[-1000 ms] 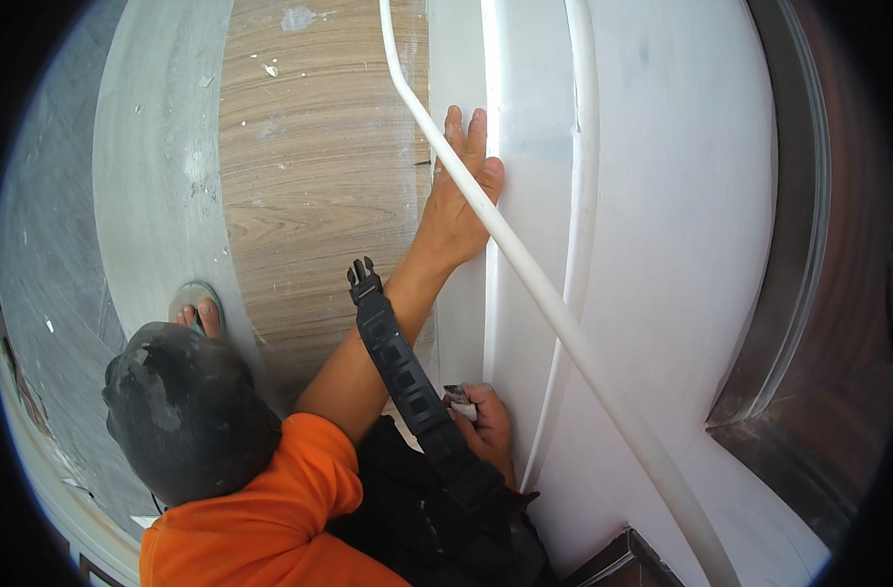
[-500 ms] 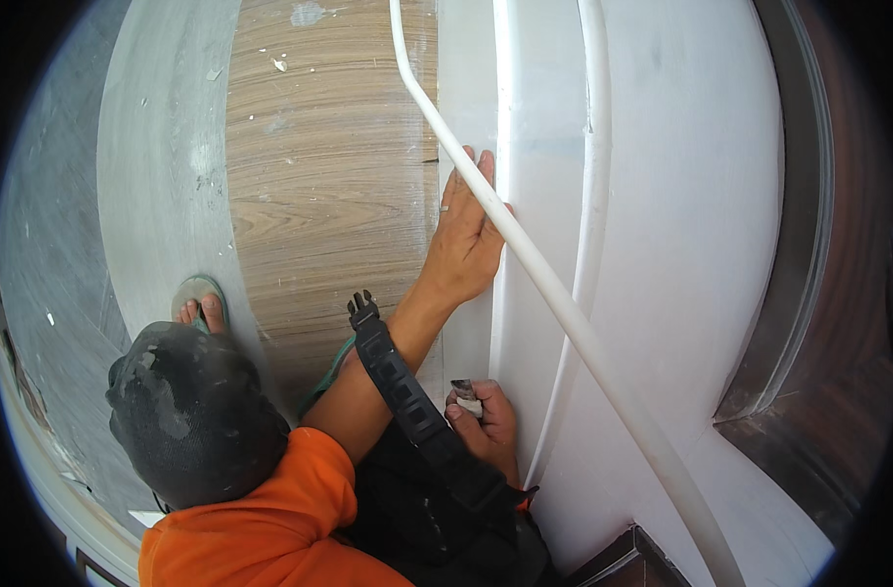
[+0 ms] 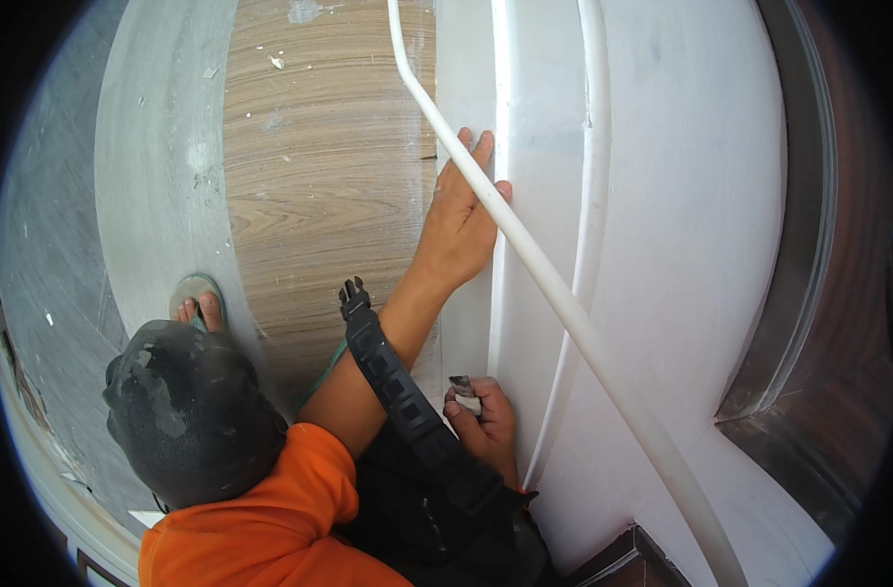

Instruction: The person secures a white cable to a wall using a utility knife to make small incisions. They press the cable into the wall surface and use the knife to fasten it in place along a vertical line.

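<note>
My left hand (image 3: 453, 240) lies on the pale board beside a white raised strip (image 3: 499, 98), its fingers stretched out and pointing away from me. The fingertips are near the strip. A white tube (image 3: 564, 303) crosses over this hand and hides part of the fingers. Closer to me, my right hand (image 3: 492, 430) is closed around a small whitish piece with a dark grey end (image 3: 463, 393). Its kind cannot be made out. A black strap with a buckle (image 3: 393, 372) hangs across my left forearm.
A wood-grain floor panel (image 3: 319, 215) with white specks and crumbs lies on the left. My dark-covered knee (image 3: 192, 421) and a foot in a sandal (image 3: 200, 303) are at the lower left. A dark brown frame (image 3: 808, 196) borders the white wall (image 3: 691, 196) at right.
My left hand has slid slightly farther away along the strip, and the strap has shifted a little with the forearm. My right hand has hardly moved.
</note>
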`<state>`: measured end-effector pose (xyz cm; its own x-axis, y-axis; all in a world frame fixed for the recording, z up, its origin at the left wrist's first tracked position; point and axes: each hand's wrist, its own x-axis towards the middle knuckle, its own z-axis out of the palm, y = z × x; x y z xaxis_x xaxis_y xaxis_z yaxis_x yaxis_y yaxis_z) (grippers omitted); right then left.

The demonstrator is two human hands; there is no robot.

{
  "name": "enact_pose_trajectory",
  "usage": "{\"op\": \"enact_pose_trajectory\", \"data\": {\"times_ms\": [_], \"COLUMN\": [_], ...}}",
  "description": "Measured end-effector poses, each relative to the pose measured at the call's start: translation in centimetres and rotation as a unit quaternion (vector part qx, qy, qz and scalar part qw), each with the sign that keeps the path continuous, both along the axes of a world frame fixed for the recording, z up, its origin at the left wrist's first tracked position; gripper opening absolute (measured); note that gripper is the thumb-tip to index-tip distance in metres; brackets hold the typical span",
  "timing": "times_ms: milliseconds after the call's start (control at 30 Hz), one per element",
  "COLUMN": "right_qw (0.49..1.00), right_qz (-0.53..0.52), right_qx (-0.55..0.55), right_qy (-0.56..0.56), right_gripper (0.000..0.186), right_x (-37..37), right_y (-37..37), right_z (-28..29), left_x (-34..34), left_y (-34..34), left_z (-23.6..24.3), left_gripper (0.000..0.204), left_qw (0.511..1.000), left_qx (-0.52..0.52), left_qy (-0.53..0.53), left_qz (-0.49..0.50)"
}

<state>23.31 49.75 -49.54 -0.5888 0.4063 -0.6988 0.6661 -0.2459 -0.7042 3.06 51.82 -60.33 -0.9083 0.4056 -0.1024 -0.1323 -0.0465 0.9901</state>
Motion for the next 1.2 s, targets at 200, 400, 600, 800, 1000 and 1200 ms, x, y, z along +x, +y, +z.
{"op": "enact_pose_trajectory", "data": {"times_ms": [200, 400, 600, 800, 1000, 1200], "right_qw": [0.997, 0.996, 0.995, 0.998, 0.999, 0.998], "right_qz": [0.023, 0.019, 0.015, -0.001, -0.009, -0.035], "right_qx": [0.074, 0.083, 0.096, 0.067, 0.041, 0.041], "right_qy": [-0.009, -0.018, -0.001, -0.013, -0.022, -0.042], "right_gripper": [0.021, 0.021, 0.021, 0.021, 0.019, 0.019], "right_x": [1.6, 1.8, 2.8, 2.1, 2.0, 2.5], "right_y": [-0.5, -0.6, -1.0, -1.0, -0.7, -1.0], "right_z": [-1.3, -1.3, -2.0, -1.4, -1.3, -1.7], "left_x": [1.9, 2.6, 3.0, 2.0, 0.8, -0.5], "left_y": [-0.5, -0.8, -0.5, -0.5, -0.2, 0.2], "left_z": [-0.2, -0.2, 0.1, -0.1, 0.5, 1.2], "left_gripper": [0.041, 0.037, 0.040, 0.043, 0.046, 0.051], "left_qw": [0.999, 0.999, 0.998, 0.998, 1.000, 0.999], "left_qx": [-0.008, -0.002, 0.002, -0.021, -0.015, -0.007], "left_qy": [0.027, 0.027, 0.053, 0.046, 0.010, -0.048], "left_qz": [0.043, 0.047, 0.047, 0.031, 0.015, 0.008]}}
